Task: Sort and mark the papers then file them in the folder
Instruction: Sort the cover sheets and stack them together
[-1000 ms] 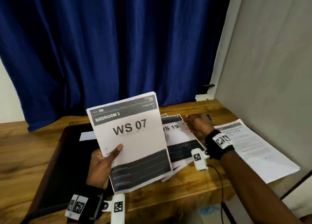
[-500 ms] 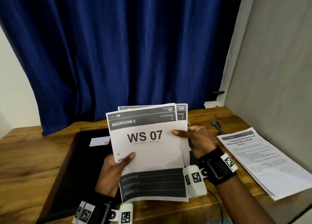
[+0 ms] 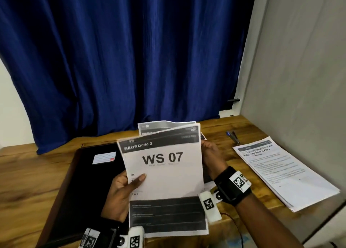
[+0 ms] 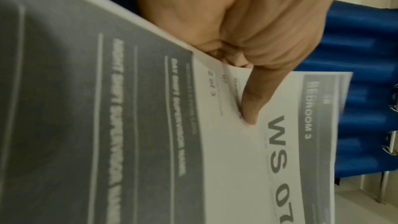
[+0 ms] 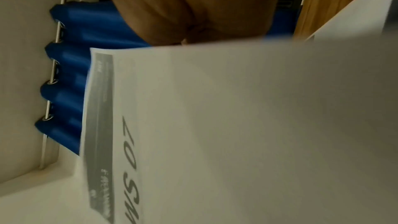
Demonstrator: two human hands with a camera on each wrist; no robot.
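Note:
I hold a stack of papers upright over the desk; the front sheet (image 3: pixel 164 174) reads "BEDROOM 3, WS 07", and further sheets (image 3: pixel 159 127) stick up behind it. My left hand (image 3: pixel 123 193) grips the stack's left edge, thumb (image 4: pixel 252 101) pressed on the front sheet (image 4: pixel 269 159). At the right edge my right hand (image 3: pixel 211 158) holds the stack from behind, its fingers hidden by the paper. In the right wrist view the sheet (image 5: pixel 237 125) covers most of the hand (image 5: pixel 193 6). An open black folder (image 3: pixel 82 182) with a small white label (image 3: pixel 104 157) lies on the desk to the left.
A second pile of printed papers (image 3: pixel 284 174) lies on the wooden desk (image 3: pixel 24 173) at the right, by the grey wall (image 3: pixel 299 79). A blue pen and a dark clip-like object (image 3: pixel 233 136) lie behind it. A blue curtain (image 3: pixel 131 60) hangs behind the desk.
My right hand picked up the sheets from the desk and brought them behind the WS 07 sheet. Both hands now hold one upright stack, and the right thumb has left the front sheet.

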